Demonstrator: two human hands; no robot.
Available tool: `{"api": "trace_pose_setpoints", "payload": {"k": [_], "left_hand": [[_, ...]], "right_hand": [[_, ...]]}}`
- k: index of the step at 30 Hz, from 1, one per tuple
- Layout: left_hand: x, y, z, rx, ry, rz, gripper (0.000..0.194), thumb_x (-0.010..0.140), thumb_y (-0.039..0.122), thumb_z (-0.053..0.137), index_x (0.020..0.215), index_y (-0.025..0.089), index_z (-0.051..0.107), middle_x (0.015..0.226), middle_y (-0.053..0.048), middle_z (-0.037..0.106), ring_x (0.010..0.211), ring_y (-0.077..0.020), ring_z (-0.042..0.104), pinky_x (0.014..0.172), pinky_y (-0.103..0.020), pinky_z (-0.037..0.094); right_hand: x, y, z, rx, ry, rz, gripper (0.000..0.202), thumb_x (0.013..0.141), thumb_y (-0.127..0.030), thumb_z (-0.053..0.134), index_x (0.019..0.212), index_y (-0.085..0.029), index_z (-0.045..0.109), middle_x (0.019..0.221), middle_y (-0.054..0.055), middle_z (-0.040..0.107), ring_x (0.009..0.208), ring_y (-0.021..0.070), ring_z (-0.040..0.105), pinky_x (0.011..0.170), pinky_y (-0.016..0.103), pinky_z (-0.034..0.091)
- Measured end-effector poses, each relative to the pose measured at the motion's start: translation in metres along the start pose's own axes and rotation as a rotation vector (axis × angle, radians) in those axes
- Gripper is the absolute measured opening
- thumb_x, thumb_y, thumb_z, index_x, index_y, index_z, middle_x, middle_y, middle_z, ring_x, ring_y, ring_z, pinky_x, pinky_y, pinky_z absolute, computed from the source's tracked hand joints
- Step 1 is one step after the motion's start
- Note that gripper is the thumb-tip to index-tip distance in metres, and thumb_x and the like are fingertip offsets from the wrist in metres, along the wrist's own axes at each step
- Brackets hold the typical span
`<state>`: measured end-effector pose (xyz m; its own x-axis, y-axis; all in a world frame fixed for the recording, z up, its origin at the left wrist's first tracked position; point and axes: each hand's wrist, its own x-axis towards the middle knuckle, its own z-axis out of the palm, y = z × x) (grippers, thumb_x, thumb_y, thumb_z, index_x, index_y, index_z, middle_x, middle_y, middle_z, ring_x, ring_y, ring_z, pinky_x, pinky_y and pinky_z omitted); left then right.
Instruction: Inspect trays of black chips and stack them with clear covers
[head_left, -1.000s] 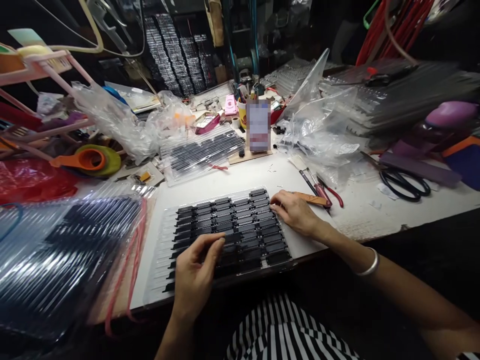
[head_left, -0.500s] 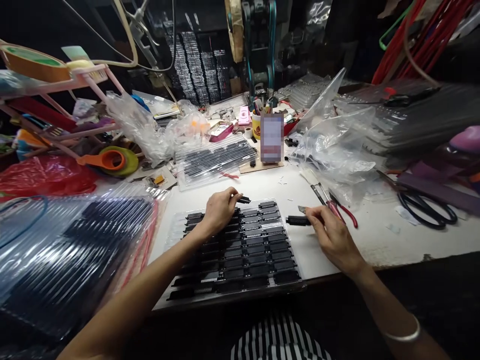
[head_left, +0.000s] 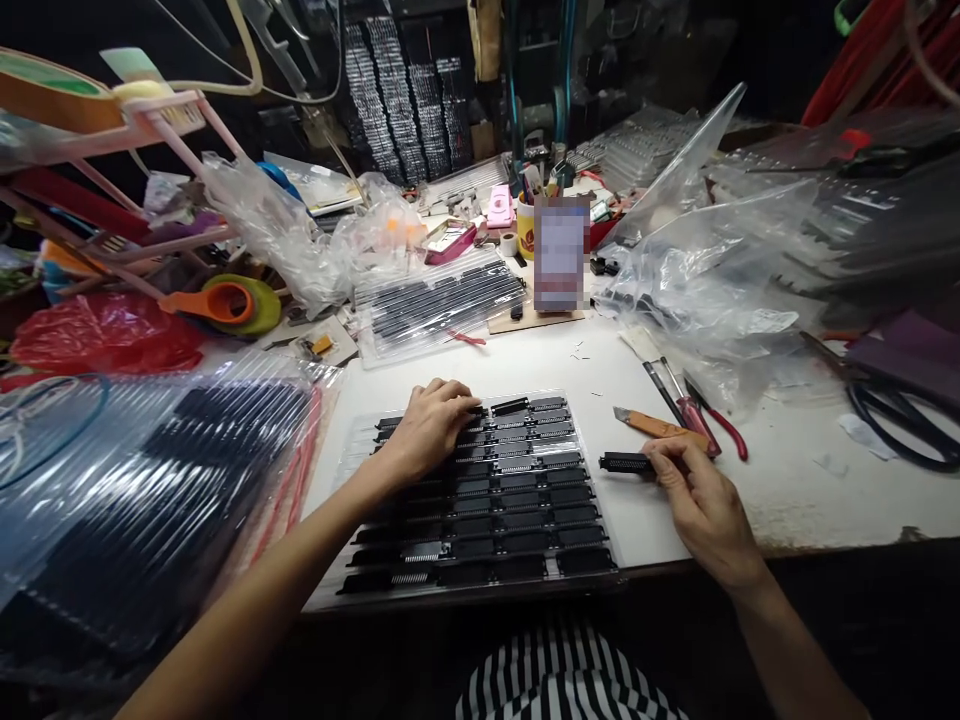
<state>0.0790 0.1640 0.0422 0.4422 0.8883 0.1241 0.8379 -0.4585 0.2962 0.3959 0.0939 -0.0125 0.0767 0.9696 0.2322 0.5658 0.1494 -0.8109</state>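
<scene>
One black toothed part (head_left: 624, 462), end-pinched by right hand (head_left: 697, 495), juts left of it; probably light, stiff, teeth fragile: grip ends. Left hand (head_left: 435, 420) over tray (head_left: 363, 452), grip unclear.

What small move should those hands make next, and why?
Perhaps the left hand should nudge straight the tilted black piece in the tray's far row: it looks slanted against its right-hand neighbour, and that hand is close beside it.
</scene>
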Motion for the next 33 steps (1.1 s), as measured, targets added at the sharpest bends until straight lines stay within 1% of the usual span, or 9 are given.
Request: {"api": "trace_pose_setpoints", "payload": {"k": [4,6,10,15,20,24,27,30,33], "left_hand": [[-0.005,-0.006,-0.001,0.022,0.007,-0.013,0.022,0.090,0.021,0.048,0.091,0.017,0.070,0.097,-0.011,0.066,0.093,-0.0267,0.053,0.079,-0.043,0.038],[0.001,-0.004,0.000,0.005,0.009,-0.006,0.022,0.091,0.021,0.048,0.093,0.016,0.069,0.099,-0.011,0.065,0.094,-0.0260,0.053,0.079,-0.042,0.040],[0.023,0.009,0.009,-0.060,-0.025,0.056,0.023,0.088,0.027,0.056,0.106,0.016,0.065,0.099,-0.009,0.065,0.094,-0.0228,0.055,0.082,-0.038,0.043],[0.041,0.018,0.020,-0.098,-0.057,0.098,0.019,0.087,0.024,0.056,0.100,0.017,0.068,0.092,-0.008,0.065,0.084,-0.0209,0.059,0.076,-0.035,0.045],[0.036,0.014,0.017,-0.099,-0.038,0.085,0.023,0.090,0.020,0.048,0.096,0.018,0.070,0.089,-0.008,0.064,0.082,-0.0209,0.059,0.074,-0.036,0.045],[0.033,0.014,0.022,-0.103,-0.003,0.053,0.021,0.087,0.019,0.050,0.088,0.020,0.071,0.089,-0.009,0.062,0.087,-0.0237,0.057,0.078,-0.040,0.044],[0.037,0.017,0.025,-0.160,0.024,0.021,0.021,0.087,0.018,0.049,0.095,0.018,0.069,0.089,-0.008,0.063,0.081,-0.0201,0.059,0.075,-0.035,0.047],[0.036,0.016,0.012,-0.228,0.069,-0.016,0.024,0.088,0.016,0.045,0.101,0.016,0.066,0.091,-0.007,0.065,0.078,-0.0163,0.062,0.072,-0.029,0.049],[0.014,0.004,-0.018,-0.237,0.174,-0.095,0.027,0.090,0.022,0.042,0.102,0.016,0.066,0.096,-0.009,0.066,0.084,-0.0182,0.063,0.075,-0.030,0.049]], "right_hand": [[0.000,-0.001,0.000,-0.015,-0.018,0.000,0.022,0.092,-0.040,0.044,0.085,-0.022,0.054,0.092,0.007,0.063,0.080,0.0202,0.060,0.069,0.033,0.047],[0.000,-0.002,0.000,-0.019,-0.017,0.004,0.021,0.092,-0.040,0.045,0.086,-0.022,0.055,0.090,0.006,0.063,0.078,0.0193,0.060,0.068,0.032,0.048],[0.001,0.000,0.002,-0.019,0.017,0.001,0.021,0.092,-0.040,0.046,0.088,-0.022,0.056,0.086,0.005,0.063,0.075,0.0193,0.061,0.069,0.032,0.048],[0.000,-0.001,0.000,-0.004,0.004,-0.014,0.022,0.092,-0.041,0.045,0.086,-0.022,0.055,0.087,0.007,0.063,0.074,0.0202,0.060,0.068,0.034,0.048],[0.000,-0.003,-0.001,0.015,-0.021,-0.020,0.021,0.093,-0.039,0.044,0.085,-0.022,0.054,0.089,0.007,0.063,0.076,0.0202,0.060,0.068,0.034,0.048],[0.000,-0.001,-0.001,0.027,-0.025,-0.022,0.022,0.093,-0.040,0.044,0.084,-0.022,0.054,0.090,0.008,0.063,0.079,0.0214,0.060,0.068,0.035,0.047],[-0.001,0.000,-0.001,0.035,-0.027,-0.005,0.022,0.092,-0.040,0.044,0.085,-0.022,0.054,0.089,0.007,0.062,0.079,0.0215,0.060,0.069,0.036,0.048],[-0.002,0.000,-0.002,0.025,-0.017,0.005,0.022,0.092,-0.041,0.045,0.086,-0.022,0.055,0.086,0.006,0.062,0.076,0.0208,0.059,0.070,0.036,0.048],[-0.002,-0.001,-0.004,0.019,-0.018,0.002,0.022,0.091,-0.041,0.046,0.086,-0.022,0.056,0.088,0.006,0.063,0.080,0.0212,0.061,0.071,0.034,0.049]]}}
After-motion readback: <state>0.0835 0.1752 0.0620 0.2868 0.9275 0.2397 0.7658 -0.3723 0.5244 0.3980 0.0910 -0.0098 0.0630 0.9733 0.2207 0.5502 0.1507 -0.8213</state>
